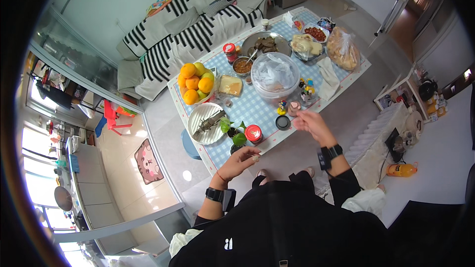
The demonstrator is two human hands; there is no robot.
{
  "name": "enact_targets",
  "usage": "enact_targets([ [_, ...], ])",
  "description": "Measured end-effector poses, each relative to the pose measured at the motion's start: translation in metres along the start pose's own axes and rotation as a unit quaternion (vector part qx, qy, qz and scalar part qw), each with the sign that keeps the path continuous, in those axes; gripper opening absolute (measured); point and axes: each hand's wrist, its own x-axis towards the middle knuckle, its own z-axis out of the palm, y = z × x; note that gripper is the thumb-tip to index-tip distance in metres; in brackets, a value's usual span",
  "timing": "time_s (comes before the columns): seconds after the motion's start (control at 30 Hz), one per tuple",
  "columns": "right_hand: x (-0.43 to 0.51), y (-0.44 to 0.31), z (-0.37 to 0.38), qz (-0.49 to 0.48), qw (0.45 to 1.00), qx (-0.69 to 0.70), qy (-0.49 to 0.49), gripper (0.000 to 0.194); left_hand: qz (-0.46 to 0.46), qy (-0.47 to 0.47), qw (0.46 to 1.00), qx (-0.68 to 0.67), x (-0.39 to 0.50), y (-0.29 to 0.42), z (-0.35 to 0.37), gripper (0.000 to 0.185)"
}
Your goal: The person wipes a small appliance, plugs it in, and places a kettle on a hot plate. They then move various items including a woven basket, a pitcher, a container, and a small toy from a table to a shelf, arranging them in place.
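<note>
My left hand (pixel 240 162) hovers at the near edge of the dining table, fingers bent, with nothing seen in it. Close to it are a red-lidded jar (pixel 253 134), a small potted plant (pixel 239 139) and a white ribbed plate (pixel 198 115) with a dark, long object on it. My right hand (pixel 311 124) is by the table's right near edge, beside a small pinkish jar (pixel 294 108). Its fingers are bent together; whether they hold anything cannot be told. A black round lid (pixel 282 122) and a small yellow figurine (pixel 282 108) lie nearby.
On the checked tablecloth (pixel 219 152) stand a bowl of oranges and green fruit (pixel 192 82), a bagged bread slice (pixel 230 85), a large plastic tub (pixel 275 75), a metal tray of dark food (pixel 284 46) and a bag of bread (pixel 342 49). A sofa (pixel 193 37) stands behind; a blue stool (pixel 188 145) is beneath the left edge.
</note>
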Motion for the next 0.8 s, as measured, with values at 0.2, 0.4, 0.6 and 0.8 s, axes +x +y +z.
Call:
enact_targets([
  [0.2,0.144,0.017,0.026,0.045,0.998,0.04,-0.015,0.03,0.0,0.073,0.996,-0.056,-0.017,-0.005,-0.023,0.029],
  [0.4,0.233,0.047,0.01,0.017,0.979,-0.168,0.109,0.049,0.021,0.134,0.988,-0.076,-0.018,-0.01,-0.02,0.028],
  [0.6,0.195,0.025,0.047,0.12,0.969,0.117,0.184,0.047,-0.004,0.16,0.981,-0.106,-0.002,-0.009,-0.008,0.028],
  [0.8,0.177,0.008,0.054,-0.009,0.975,0.14,0.174,0.034,-0.002,0.163,0.982,-0.092,0.022,0.005,-0.002,0.027],
])
